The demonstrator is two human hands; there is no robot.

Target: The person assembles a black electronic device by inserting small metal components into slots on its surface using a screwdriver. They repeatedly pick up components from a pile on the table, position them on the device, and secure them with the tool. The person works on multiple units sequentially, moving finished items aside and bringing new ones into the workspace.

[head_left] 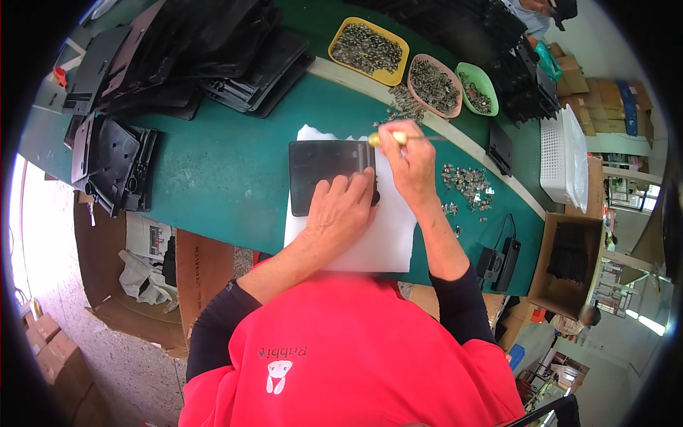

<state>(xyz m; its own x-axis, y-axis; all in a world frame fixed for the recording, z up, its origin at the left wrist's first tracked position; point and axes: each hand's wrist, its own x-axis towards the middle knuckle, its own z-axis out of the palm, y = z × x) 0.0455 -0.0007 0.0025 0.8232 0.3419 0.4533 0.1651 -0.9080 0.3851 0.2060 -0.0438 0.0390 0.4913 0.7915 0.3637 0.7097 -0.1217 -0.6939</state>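
Holding the screwdriver (377, 139) by its yellow handle, your right hand (409, 162) has its thumb and fingers closed around it, above the right edge of the black panel (319, 167). The thin shaft points to the right, away from the panel. Your left hand (336, 208) lies over the panel's lower right part, fingers bent, fingertips near its right edge; whether they pinch anything there, you cannot tell from this view.

The panel lies flat in front of you, on the upper left of a white sheet (377, 245), whose ragged top edge shows just beyond it. Under the sheet is the green table (228, 167).

To the right of your right forearm, small metal parts (469, 186) are scattered on the table, with a black device (507, 265) and its cord near the table's edge. Beyond your hands, a yellow tray (393, 78), a pink bowl (451, 114) and a green bowl (466, 66) stand in a row, each holding small pieces, with more of them heaped beside the pink bowl. Stacked black panels (203, 43) fill the table's far left. A white basket (562, 156) is at the far right, above an open carton (546, 288).
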